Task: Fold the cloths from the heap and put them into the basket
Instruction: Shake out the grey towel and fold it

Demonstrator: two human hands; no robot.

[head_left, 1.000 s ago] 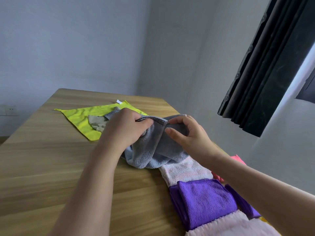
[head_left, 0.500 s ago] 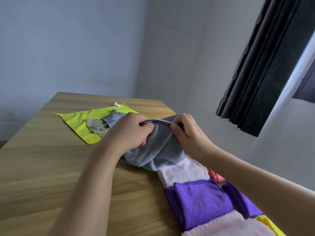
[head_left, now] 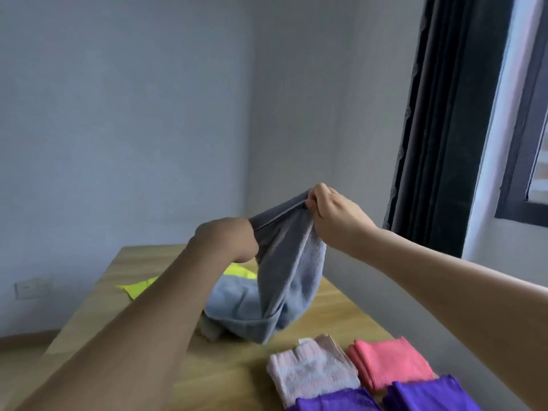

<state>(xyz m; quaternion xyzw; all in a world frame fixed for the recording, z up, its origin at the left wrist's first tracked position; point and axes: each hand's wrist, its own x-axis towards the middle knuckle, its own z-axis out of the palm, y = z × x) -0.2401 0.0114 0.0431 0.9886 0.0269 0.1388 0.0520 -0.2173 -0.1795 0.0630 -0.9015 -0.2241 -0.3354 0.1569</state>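
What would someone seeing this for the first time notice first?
First, the grey cloth in mid-frame, lifted above the wooden table: the left hand grips one end of its top edge and the right hand pinches the other, higher up, while its lower part sags to the tabletop. Next, the bright folded cloths at bottom right, pale pink, coral and purple, and a yellow-green cloth lying flat behind the left forearm.

Single head-worn view, close above the wooden table, facing forward toward the room corner.
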